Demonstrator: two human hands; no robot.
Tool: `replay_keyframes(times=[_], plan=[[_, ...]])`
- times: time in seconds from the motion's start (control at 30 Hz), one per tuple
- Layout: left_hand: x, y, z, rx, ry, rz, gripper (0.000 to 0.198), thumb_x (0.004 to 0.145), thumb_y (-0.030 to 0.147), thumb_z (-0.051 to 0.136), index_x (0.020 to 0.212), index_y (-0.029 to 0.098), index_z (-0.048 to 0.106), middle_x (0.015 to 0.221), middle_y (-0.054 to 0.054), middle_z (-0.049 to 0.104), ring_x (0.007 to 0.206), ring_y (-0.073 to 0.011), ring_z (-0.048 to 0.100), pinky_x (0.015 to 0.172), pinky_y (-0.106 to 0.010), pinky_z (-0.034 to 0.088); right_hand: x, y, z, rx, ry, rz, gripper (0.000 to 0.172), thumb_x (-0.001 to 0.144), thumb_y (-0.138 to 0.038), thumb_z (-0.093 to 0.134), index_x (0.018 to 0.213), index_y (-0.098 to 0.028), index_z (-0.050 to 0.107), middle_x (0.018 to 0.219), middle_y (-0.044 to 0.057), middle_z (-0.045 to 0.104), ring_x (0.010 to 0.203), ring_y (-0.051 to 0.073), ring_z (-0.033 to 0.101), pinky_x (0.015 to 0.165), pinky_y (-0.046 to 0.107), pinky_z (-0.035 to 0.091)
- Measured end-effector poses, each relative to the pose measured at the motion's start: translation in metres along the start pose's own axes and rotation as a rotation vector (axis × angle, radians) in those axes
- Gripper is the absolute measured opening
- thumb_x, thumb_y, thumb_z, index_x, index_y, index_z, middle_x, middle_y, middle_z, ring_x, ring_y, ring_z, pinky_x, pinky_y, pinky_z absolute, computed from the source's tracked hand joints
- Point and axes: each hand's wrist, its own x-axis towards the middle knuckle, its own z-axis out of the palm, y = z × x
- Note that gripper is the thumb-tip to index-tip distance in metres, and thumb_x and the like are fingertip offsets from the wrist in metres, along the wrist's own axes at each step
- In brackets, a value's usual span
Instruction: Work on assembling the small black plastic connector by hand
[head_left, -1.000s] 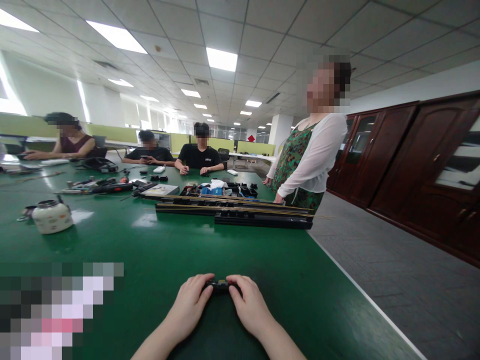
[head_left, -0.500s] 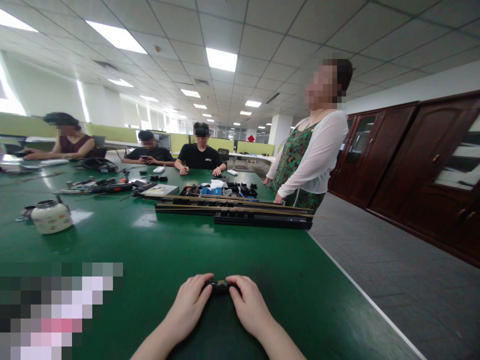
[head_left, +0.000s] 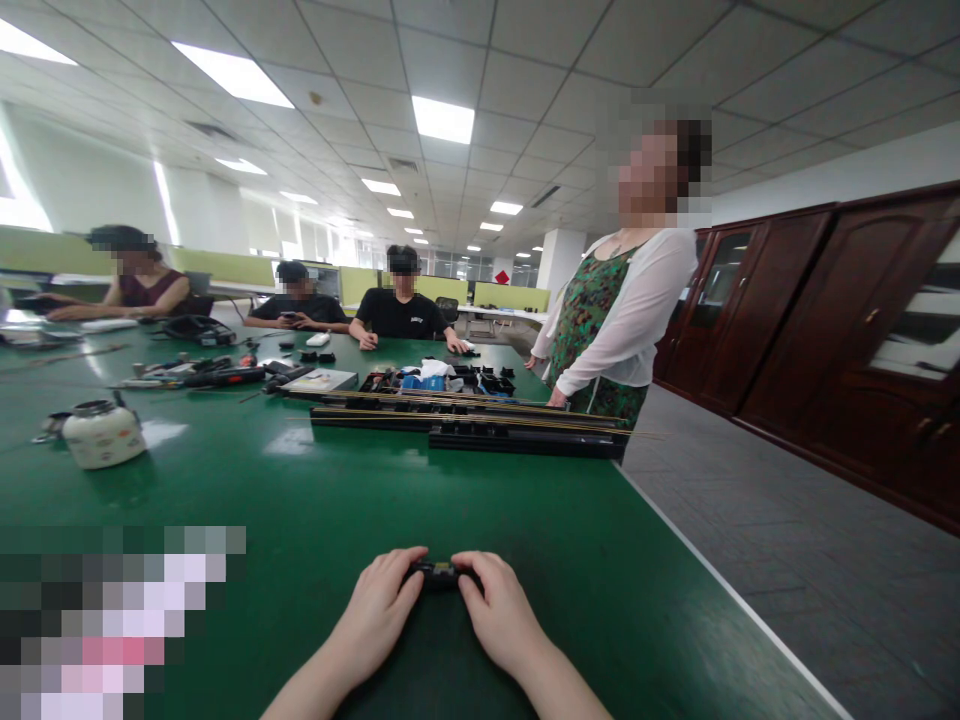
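Observation:
A small black object with a yellowish-green patch on top [head_left: 441,573] lies on the green table [head_left: 315,530], close in front of me; its exact kind I cannot make out. My left hand [head_left: 388,588] grips its left end between thumb and fingers. At the opposite end, my right hand [head_left: 486,590] holds it the same way. Both ends of the object are hidden by my fingers. Only its middle shows between the two hands.
Long black bars [head_left: 525,442] with thin brass-coloured rods lie across the table ahead. A white pot [head_left: 103,434] stands at left, near scattered tools [head_left: 225,376]. A person in a white cardigan [head_left: 652,300] stands at the right edge; several others sit at the far side.
My hands and the black object stay in place. Across the table, the seated person in the black T-shirt has moved a hand outward, to the right in view.

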Motion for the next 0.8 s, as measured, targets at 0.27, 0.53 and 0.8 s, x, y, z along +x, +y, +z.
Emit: replay_keyframes(times=[0.27, 0.53, 0.8], plan=[[0.0011, 0.0007, -0.0001, 0.0, -0.014, -0.007, 0.034, 0.082, 0.033, 0.037, 0.107, 0.021, 0.057, 0.106, -0.005, 0.064, 0.103, -0.0208, 0.054, 0.093, -0.038, 0.04, -0.0001, -0.0003, -0.0002, 0.009, -0.006, 0.004, 0.028, 0.078, -0.018, 0.043, 0.098, -0.022, 0.062, 0.101, 0.004, 0.064, 0.099, 0.019, 0.055, 0.091, 0.032, 0.04], [0.0006, 0.0009, -0.0001, -0.002, -0.03, -0.01, 0.037, 0.077, 0.023, 0.039, 0.109, 0.018, 0.055, 0.107, -0.007, 0.063, 0.104, -0.0213, 0.054, 0.094, -0.038, 0.039, 0.0005, 0.0017, 0.0013, 0.028, 0.004, 0.003, 0.028, 0.077, -0.018, 0.044, 0.098, -0.023, 0.063, 0.1, 0.004, 0.064, 0.099, 0.02, 0.056, 0.091, 0.034, 0.04], [0.0, 0.0027, 0.0004, 0.004, -0.015, -0.006, 0.039, 0.072, 0.018, 0.04, 0.108, 0.019, 0.056, 0.106, -0.006, 0.064, 0.103, -0.0216, 0.054, 0.094, -0.039, 0.038, 0.0005, 0.0036, 0.0014, 0.042, 0.013, 0.003, 0.029, 0.076, -0.017, 0.045, 0.098, -0.023, 0.062, 0.101, 0.005, 0.064, 0.099, 0.02, 0.056, 0.091, 0.034, 0.04]])
